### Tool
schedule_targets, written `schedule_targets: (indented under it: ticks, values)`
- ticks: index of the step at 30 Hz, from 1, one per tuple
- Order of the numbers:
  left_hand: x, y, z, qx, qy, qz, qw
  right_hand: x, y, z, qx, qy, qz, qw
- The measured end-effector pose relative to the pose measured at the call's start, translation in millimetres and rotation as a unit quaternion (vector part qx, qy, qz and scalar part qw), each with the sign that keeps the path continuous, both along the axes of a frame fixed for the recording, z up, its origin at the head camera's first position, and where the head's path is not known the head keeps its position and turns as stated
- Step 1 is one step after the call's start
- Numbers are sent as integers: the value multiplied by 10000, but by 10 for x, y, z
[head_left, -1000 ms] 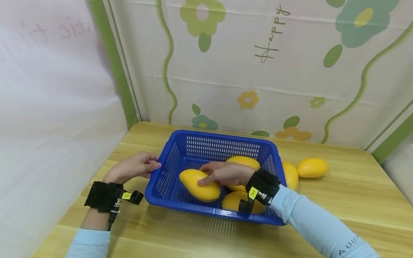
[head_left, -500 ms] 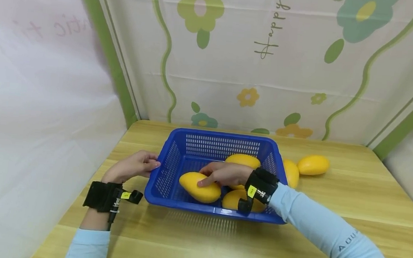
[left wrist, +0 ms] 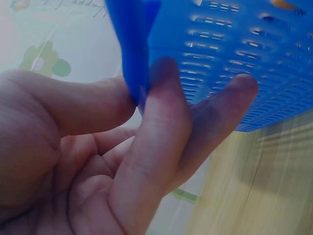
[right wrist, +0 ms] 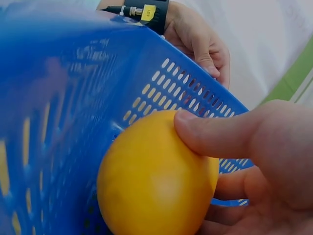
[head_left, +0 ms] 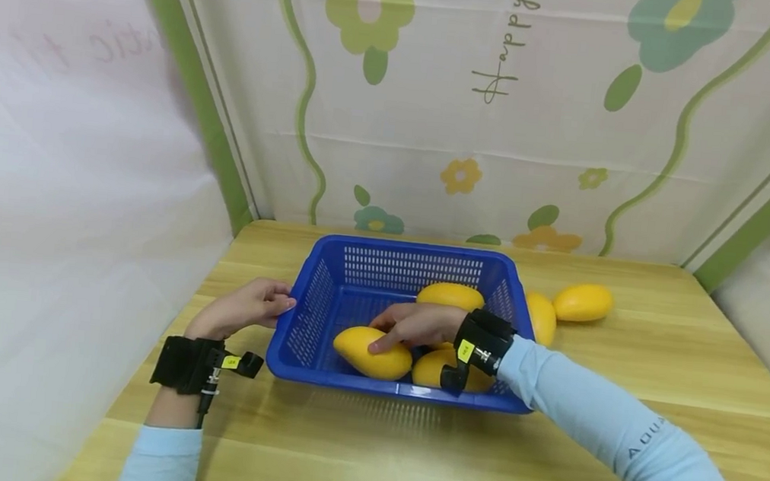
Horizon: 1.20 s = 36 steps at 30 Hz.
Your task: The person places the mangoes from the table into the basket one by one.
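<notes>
A blue plastic basket (head_left: 399,388) with slotted walls stands on the wooden table. My left hand (head_left: 246,311) pinches its left rim; in the left wrist view the thumb lies on one side of the rim (left wrist: 131,54) and the fingers on the other. Inside the basket, at the front left, my right hand (head_left: 412,325) grips a yellow mango (head_left: 369,355) between thumb and fingers. The right wrist view shows that mango (right wrist: 156,176) close to the basket's walls. Other mangoes lie in the right half, one at the back (head_left: 450,295) and one in front (head_left: 427,368), partly behind my wrist.
Two more mangoes lie on the table (head_left: 664,349) just right of the basket, one against its side (head_left: 541,319) and one farther out (head_left: 583,302). A flower-printed cloth (head_left: 395,119) hangs behind the table, and white cloth (head_left: 73,190) closes off the left side.
The whole head view shifts slightly up and left. My right hand stays on the mango, which sits slightly lower against the basket. The left hand keeps its hold on the rim.
</notes>
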<state>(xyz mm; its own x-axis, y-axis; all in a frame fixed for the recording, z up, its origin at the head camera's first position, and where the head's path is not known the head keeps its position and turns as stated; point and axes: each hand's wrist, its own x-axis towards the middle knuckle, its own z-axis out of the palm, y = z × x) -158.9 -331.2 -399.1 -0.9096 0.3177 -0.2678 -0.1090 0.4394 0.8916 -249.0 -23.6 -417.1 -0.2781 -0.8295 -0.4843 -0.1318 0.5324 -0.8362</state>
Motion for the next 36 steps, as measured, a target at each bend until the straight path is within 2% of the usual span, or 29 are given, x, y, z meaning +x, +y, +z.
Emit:
schedule_targets:
  ticks: [17, 23, 36]
  values:
    - [-15, -9, 10, -11, -59, 3, 10000, -18, -22, -71, 281, 2, 210, 9994]
    - [-15, -9, 3, 28, -96, -18, 9999, -11, -29, -82, 441, -15, -8, 9990]
    - [-11, -3, -1, 10, -73, -16, 10000, -6, -15, -72, 384, -213, -324, 9985]
